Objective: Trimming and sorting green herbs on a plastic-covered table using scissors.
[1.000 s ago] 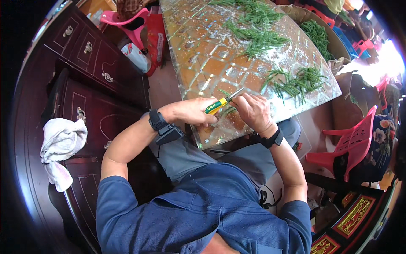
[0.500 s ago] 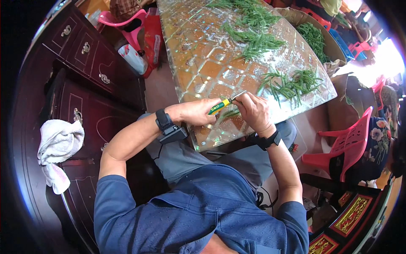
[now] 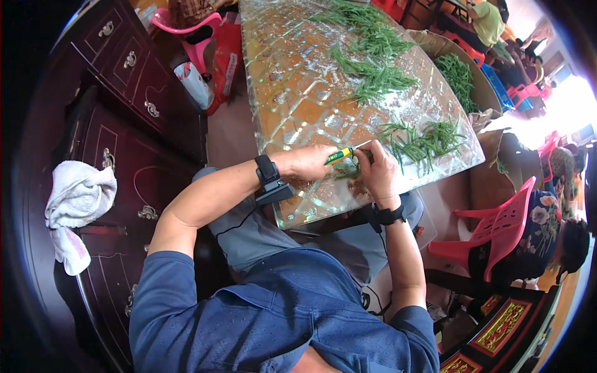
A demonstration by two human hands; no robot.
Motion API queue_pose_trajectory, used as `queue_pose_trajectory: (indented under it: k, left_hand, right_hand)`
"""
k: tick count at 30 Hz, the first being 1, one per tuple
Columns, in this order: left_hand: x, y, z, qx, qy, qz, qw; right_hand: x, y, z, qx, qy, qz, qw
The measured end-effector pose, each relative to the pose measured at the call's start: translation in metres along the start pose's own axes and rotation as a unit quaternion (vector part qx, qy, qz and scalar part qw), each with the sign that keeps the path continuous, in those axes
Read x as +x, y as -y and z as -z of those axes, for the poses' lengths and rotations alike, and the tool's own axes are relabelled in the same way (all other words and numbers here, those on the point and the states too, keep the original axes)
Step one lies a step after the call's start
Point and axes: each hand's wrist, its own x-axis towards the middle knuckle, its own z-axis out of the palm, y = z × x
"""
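Observation:
My left hand (image 3: 306, 163) grips a small tool with a yellow and green handle (image 3: 338, 155), its thin metal tip pointing right. My right hand (image 3: 377, 173) is closed around green stems (image 3: 346, 170) just below that tip, at the near edge of a shiny patterned table (image 3: 298, 93). A loose pile of the same green stems (image 3: 421, 140) lies just beyond my right hand. Both wrists wear black bands.
More green stem piles (image 3: 373, 78) lie farther up the table. A dark wooden cabinet (image 3: 118, 93) with a white cloth (image 3: 78, 199) on it stands at my left. Pink plastic chairs (image 3: 497, 230) are at right and top left (image 3: 186, 25). A person sits at far right (image 3: 559, 242).
Both hands have stayed together at the table's near edge, shifting only slightly with the tool and stems. The view has drifted a little.

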Motion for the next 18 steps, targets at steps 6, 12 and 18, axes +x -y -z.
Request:
queue_pose_trajectory:
  k: [6,12,18]
  left_hand:
    - [0.013,0.007,-0.004,0.037,0.009,-0.035,0.999]
    - [0.0,-0.002,0.015,-0.328,0.14,0.103,0.929]
    - [-0.003,0.026,0.006,-0.525,0.127,0.056,0.84]
  right_hand:
    - [-0.001,-0.011,0.002,0.024,0.019,-0.068,0.997]
    - [-0.004,-0.018,0.018,0.344,0.067,-0.268,0.897]
    - [-0.008,-0.027,0.016,0.496,0.036,-0.332,0.801]
